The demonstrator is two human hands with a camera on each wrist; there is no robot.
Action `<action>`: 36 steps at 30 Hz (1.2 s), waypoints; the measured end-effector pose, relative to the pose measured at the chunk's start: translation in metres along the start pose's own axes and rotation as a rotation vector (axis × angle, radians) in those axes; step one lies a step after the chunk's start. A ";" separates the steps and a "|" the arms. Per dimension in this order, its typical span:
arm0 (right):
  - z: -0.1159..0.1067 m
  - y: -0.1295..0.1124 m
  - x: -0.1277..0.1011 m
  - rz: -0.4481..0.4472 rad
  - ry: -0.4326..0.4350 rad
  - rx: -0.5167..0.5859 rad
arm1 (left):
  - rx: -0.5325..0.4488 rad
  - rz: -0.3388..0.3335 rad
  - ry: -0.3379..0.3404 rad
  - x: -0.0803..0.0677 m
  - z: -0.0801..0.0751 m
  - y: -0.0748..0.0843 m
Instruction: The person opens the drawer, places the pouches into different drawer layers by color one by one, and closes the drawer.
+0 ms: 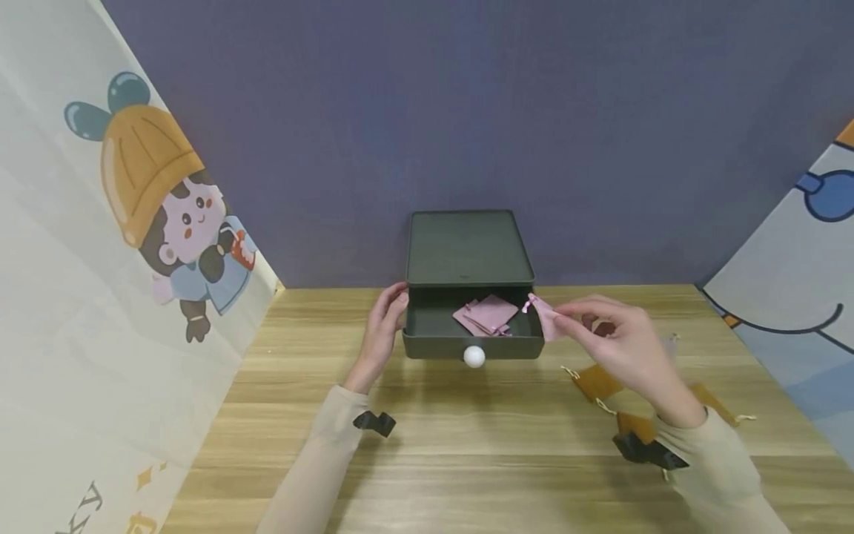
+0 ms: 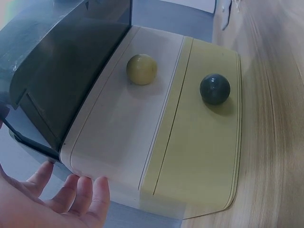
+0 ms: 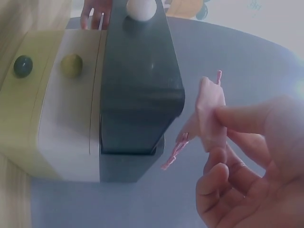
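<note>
Holding: a small pink drawstring pouch (image 1: 543, 317) is pinched between thumb and fingertips of the right hand (image 1: 620, 345), just above the right front corner of the open drawer (image 1: 474, 345).
Right grip: clenched on the pink pouch, whose cords are seen dangling in the right wrist view.
Left hand (image 1: 385, 326): laid against the left side of the drawer unit, fingers straight; grip released, nothing held.
Drawer: dark green, pulled out from the top of the stacked unit, fitted with a white round knob (image 1: 474, 357).
Drawer contents: folded pink pouches (image 1: 487, 315) are lying inside.
Lower drawers: a cream one with a yellow knob (image 2: 141, 69) and a yellow one with a dark knob (image 2: 214, 89) are closed.
Tabletop (image 1: 467, 452): brown pouches (image 1: 597, 382) are lying beneath the right wrist.
</note>
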State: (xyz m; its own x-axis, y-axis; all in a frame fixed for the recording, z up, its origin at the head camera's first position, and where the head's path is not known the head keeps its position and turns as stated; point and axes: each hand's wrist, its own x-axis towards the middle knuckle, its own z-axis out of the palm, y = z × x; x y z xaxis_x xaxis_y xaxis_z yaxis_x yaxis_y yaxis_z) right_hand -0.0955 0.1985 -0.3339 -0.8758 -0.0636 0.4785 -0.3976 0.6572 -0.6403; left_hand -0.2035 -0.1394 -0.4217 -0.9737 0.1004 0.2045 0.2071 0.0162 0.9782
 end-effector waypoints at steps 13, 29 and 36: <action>0.014 -0.018 0.017 -0.056 -0.086 -0.023 | -0.012 -0.011 0.021 0.001 0.001 0.001; 0.035 -0.029 0.045 -0.145 -0.207 -0.040 | -0.015 -0.004 0.025 0.000 0.002 0.002; 0.048 -0.032 0.056 -0.123 -0.264 -0.035 | -0.011 0.002 0.025 0.001 0.002 0.002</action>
State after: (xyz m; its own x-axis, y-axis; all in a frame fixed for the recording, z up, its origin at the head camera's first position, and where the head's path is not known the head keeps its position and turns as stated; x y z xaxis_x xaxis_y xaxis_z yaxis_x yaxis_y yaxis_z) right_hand -0.1446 0.1374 -0.3156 -0.8642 -0.3348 0.3757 -0.4998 0.6576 -0.5637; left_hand -0.2042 -0.1373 -0.4193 -0.9754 0.0758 0.2071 0.2081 0.0046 0.9781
